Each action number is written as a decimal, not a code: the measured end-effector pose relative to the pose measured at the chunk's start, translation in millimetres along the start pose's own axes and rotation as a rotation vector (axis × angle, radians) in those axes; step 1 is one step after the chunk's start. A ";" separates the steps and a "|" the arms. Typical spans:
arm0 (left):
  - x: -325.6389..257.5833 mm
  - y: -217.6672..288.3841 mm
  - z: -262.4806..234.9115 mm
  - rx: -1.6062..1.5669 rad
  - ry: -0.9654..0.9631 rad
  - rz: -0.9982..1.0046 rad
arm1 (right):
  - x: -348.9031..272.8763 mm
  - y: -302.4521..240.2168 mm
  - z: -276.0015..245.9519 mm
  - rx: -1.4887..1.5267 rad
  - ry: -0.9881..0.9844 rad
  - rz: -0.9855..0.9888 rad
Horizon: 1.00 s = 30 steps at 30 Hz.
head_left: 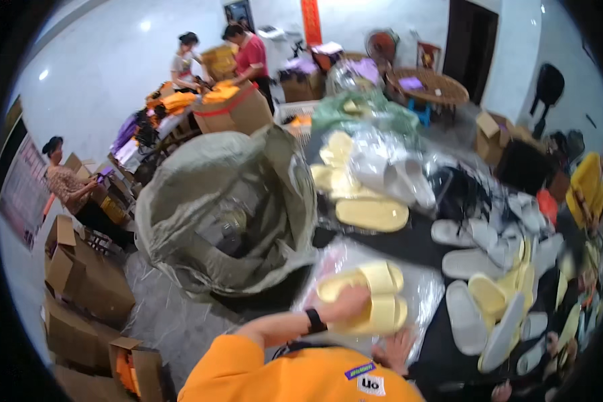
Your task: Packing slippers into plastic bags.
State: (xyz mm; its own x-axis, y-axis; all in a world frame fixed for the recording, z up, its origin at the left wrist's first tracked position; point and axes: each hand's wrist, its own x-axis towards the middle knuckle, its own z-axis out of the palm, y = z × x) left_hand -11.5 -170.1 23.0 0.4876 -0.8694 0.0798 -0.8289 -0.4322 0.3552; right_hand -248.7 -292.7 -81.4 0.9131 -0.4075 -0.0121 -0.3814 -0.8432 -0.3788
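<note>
A pair of pale yellow slippers (383, 277) lies side by side on a clear plastic bag (425, 285) at the table's near side. Reaching in from the left, with a dark band on the wrist, my left hand (347, 303) grips the pair around its inner edges, fingers partly hidden against the soles. My right hand (396, 350) rests on the near edge of the plastic, beside the slippers, with its fingers apart and nothing in them.
Left of the slippers stands a large grey-green woven sack (181, 208), its mouth open with clear plastic inside. Loose grey and yellow slippers (465, 315) are piled to the right. Wrapped slippers (375, 171) lie beyond. Cardboard boxes (90, 275) line the left; several people work around the room.
</note>
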 end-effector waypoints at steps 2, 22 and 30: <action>-25.4 2.5 30.8 -0.033 -0.080 0.035 | 4.3 -7.4 -8.7 0.082 -0.097 -0.041; -52.9 -101.3 -22.1 -0.120 0.480 -0.210 | -22.2 21.0 -19.9 -0.192 0.275 -0.055; 16.6 -2.6 -24.0 -0.012 0.257 0.181 | -33.1 29.6 -6.0 -0.250 0.288 -0.007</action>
State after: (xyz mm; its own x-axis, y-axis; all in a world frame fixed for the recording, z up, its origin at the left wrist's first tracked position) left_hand 5.3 -177.7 45.7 0.3874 -0.8421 0.3752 -0.9059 -0.2721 0.3245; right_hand -291.1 -306.2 -86.6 0.8512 -0.4537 0.2638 -0.4314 -0.8912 -0.1404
